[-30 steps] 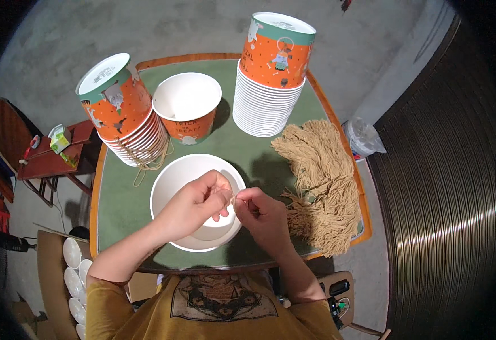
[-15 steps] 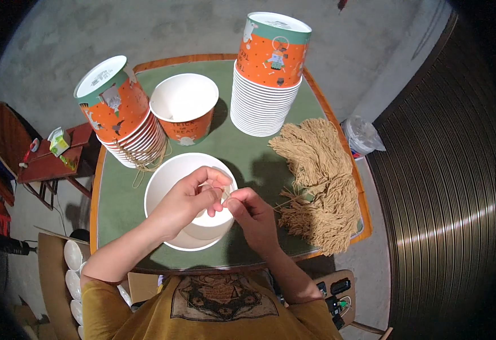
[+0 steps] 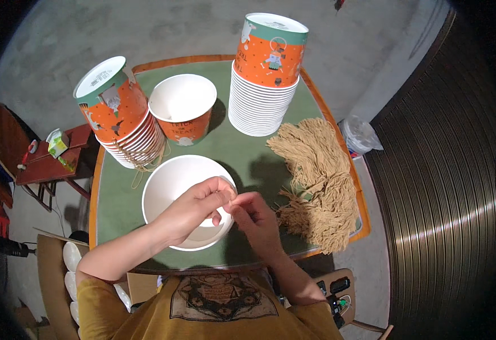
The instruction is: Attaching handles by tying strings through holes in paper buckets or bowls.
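Observation:
My left hand (image 3: 200, 204) is closed in a pinch over the right side of a white paper bucket (image 3: 160, 181) that stands with its mouth up near the table's front. My right hand (image 3: 255, 222) meets it there, thumb and forefinger pressed together against the left fingertips. Whatever lies between the fingertips is hidden or too small to name. Beside my right hand, a thick bundle of tan cords (image 3: 316, 187) is spread over the table's right side.
Nested upside-down orange-printed buckets stand in a left stack (image 3: 115, 107) and a taller right stack (image 3: 270, 56). Between them is one upright bucket (image 3: 183, 127). Loose tan cord (image 3: 146, 156) hangs by the left stack. The table (image 3: 117, 221) has a green top and wooden edge.
My fingertips have come closer together, and my left hand has turned a little. The small pale piece seen between them before is now covered. The buckets and cords stay where they were.

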`<act>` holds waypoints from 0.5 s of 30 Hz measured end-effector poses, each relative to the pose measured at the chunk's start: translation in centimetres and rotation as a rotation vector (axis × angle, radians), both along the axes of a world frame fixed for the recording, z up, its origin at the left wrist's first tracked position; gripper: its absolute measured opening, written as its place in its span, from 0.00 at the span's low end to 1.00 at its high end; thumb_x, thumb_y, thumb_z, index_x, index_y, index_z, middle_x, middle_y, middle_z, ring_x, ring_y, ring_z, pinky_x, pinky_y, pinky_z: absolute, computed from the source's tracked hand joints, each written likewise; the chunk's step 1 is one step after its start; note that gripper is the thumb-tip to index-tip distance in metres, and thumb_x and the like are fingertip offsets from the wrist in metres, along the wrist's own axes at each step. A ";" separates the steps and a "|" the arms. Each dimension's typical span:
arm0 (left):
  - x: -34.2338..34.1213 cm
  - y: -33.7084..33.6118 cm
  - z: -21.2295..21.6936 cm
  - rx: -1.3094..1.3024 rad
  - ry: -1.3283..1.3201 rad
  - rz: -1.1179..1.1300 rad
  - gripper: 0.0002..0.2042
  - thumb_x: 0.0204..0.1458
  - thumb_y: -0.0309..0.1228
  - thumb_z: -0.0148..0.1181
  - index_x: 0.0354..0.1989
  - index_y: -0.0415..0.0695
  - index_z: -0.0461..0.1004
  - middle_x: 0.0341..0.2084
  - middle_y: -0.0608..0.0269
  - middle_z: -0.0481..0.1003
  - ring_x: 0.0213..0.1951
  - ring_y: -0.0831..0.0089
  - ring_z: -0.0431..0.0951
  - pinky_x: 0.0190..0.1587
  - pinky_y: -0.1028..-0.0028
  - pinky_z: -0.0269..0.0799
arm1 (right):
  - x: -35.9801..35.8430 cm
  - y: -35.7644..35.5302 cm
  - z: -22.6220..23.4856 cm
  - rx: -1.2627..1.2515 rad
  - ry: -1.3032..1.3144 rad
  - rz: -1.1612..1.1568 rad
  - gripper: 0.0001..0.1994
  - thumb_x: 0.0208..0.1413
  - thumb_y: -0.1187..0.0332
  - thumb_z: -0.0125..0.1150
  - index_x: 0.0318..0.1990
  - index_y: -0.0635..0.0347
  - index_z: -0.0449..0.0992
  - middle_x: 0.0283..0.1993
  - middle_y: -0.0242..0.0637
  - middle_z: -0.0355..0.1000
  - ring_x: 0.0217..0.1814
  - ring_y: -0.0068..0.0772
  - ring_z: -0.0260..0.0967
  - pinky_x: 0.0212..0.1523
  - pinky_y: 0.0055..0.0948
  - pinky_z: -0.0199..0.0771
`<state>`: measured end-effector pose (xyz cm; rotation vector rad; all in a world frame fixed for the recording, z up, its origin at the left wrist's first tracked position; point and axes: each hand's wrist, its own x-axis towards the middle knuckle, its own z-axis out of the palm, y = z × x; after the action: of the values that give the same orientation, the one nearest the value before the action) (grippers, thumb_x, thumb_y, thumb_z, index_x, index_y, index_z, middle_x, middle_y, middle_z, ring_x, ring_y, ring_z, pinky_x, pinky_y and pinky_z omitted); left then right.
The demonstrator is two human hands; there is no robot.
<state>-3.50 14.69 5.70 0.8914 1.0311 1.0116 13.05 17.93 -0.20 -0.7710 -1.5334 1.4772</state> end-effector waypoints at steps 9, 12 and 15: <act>0.8 0.3 0.6 0.067 0.270 -0.113 0.06 0.63 0.30 0.45 0.37 0.44 0.67 0.27 0.73 0.68 0.29 0.85 0.65 0.32 0.83 0.62 | 1.5 2.0 2.8 0.292 -0.248 -0.031 0.08 0.57 0.68 0.60 0.41 0.58 0.70 0.22 0.28 0.67 0.23 0.13 0.61 0.25 0.19 0.63; 0.7 -0.2 0.0 0.077 0.259 -0.080 0.06 0.63 0.31 0.47 0.38 0.43 0.68 0.26 0.72 0.68 0.29 0.85 0.65 0.33 0.83 0.63 | 1.3 2.2 2.7 0.331 -0.222 -0.057 0.09 0.56 0.68 0.61 0.40 0.59 0.69 0.22 0.33 0.70 0.23 0.18 0.66 0.26 0.23 0.69; 0.5 -0.4 0.3 0.110 0.261 -0.074 0.06 0.62 0.32 0.49 0.39 0.42 0.68 0.26 0.73 0.68 0.29 0.85 0.66 0.33 0.83 0.64 | 1.4 3.1 3.1 0.267 -0.301 -0.063 0.09 0.56 0.69 0.60 0.40 0.60 0.69 0.23 0.34 0.71 0.24 0.19 0.67 0.27 0.24 0.70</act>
<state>-2.97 14.28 6.04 1.1666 1.1593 0.9120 14.41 21.07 2.90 -0.8997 -1.8676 1.1157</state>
